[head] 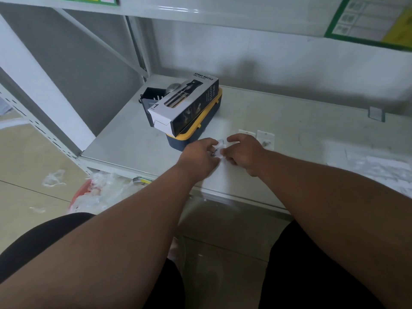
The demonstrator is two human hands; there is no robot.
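Left hand (pixel 198 156) and right hand (pixel 243 152) pinch one small clear packet (pixel 217 149) from opposite sides (probably to tear it open), just above the shelf (pixel 289 121), near the blue-yellow box (pixel 196 133).

Head-worn wide-angle view, looking forward and down, close over shelf (pixel 289 121)

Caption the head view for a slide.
Left hand and right hand pinch a clear bag over the shelf, near a spray bottle box atop a yellow-lidded case.
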